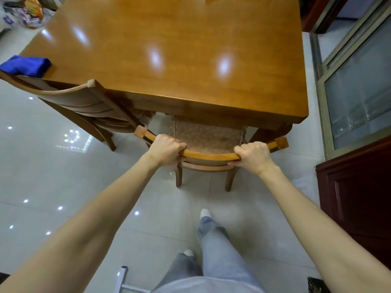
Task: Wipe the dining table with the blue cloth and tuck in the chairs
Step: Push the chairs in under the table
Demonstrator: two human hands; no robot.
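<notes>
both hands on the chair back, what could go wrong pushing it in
The left hand and right hand curl over the chair's top rail; pushed fully in, fingers might get pinched against the table edge. The rail's left end is close to the neighbouring chair and could knock it, perhaps disturbing the blue cloth by its back.

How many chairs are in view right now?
2. The near chair, at the table end, gripped by left hand and right hand; the side chair along its left edge. Others may be hidden.

Red-brown cabinet (357, 208) stands beside a glass door (359, 92).
</notes>
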